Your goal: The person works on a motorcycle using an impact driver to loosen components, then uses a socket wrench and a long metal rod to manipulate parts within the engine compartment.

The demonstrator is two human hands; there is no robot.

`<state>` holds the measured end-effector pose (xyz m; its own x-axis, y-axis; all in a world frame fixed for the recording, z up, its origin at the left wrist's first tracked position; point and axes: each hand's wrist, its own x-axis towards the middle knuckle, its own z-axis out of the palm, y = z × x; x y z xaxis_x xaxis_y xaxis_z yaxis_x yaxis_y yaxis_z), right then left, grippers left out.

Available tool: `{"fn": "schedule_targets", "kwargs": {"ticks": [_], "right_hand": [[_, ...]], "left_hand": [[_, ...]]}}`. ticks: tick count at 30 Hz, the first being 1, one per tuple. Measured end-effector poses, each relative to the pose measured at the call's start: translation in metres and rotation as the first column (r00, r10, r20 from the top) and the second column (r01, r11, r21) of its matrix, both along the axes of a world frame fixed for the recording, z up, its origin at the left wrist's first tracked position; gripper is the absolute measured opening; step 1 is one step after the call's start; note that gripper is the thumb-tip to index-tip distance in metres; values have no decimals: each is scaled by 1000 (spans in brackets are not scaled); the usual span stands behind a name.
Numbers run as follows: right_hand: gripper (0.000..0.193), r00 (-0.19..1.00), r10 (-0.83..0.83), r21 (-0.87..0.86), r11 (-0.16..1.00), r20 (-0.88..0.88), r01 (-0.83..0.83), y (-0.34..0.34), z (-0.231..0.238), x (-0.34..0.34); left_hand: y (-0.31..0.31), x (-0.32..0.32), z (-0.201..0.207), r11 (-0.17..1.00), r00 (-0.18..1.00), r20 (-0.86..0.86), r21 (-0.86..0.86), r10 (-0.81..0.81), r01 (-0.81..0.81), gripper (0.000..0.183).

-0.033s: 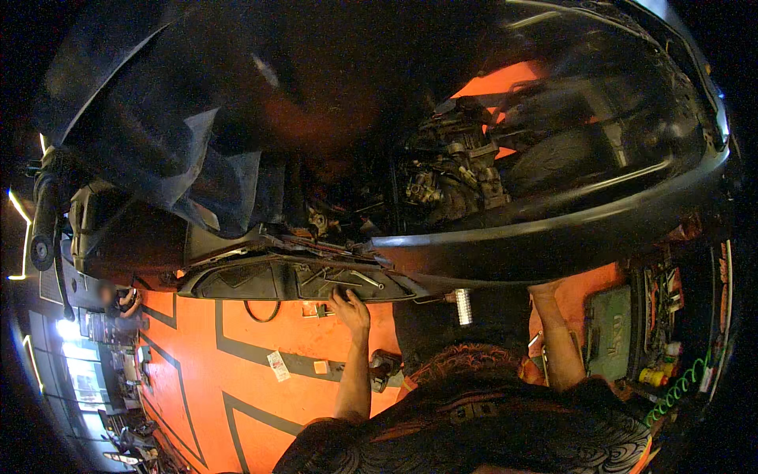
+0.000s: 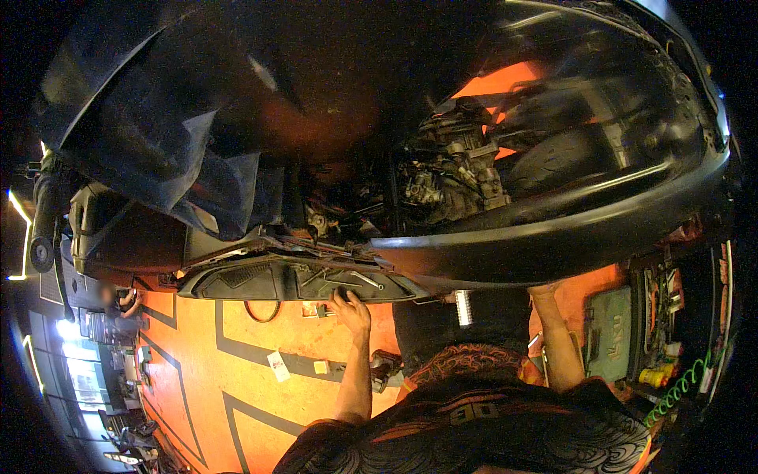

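A black scooter point(image 2: 505, 265) with its body opened up fills the upper part of the head view, its engine point(image 2: 450, 178) showing through the gap. My left hand point(image 2: 350, 310) rests at the outer edge of the footboard point(image 2: 237, 282), thumb and fingers apart, with nothing seen in it. Just beyond its fingertips, metal hand tools point(image 2: 347, 282), seemingly wrenches, lie on the footboard. My right hand point(image 2: 543, 291) reaches up to the underside of the side body panel; its fingers are hidden there. Between my arms a lit strip lamp point(image 2: 463, 308) points down from the panel.
On the orange floor lie a black ring-shaped belt or hose point(image 2: 262, 312), a paper packet point(image 2: 278, 366) and a small yellowish block point(image 2: 321, 367). At right stand a green case point(image 2: 609, 336) and a coiled green hose point(image 2: 683, 395). Another person point(image 2: 126, 304) is far left.
The floor looks yellower and the lighting brighter than before. Both my hands stay in nearly the same places.
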<state>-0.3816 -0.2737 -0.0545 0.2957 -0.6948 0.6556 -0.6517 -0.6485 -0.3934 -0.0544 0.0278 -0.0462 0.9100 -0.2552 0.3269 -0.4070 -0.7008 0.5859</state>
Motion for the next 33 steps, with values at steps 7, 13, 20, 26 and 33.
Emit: {"fn": "schedule_targets", "kwargs": {"ticks": [7,13,20,26,33], "right_hand": [[51,999,-5,95,995,-31,8,9,1,-6],[53,999,-5,138,990,-41,10,10,2,-11],[56,1000,-2,156,988,-26,6,4,-2,-11],[59,999,1,175,984,-43,7,5,-1,-14],[62,999,22,207,978,-39,-13,-3,-8,-13]], "left_hand": [[4,-4,5,999,999,-5,-9,-45,45,47],[6,-2,11,997,988,-131,-15,-81,80,49],[1,-2,13,996,997,-68,79,-40,46,44],[-1,-5,17,995,992,-122,99,-20,32,43],[42,44,91,749,731,-634,352,-251,562,52]]}}
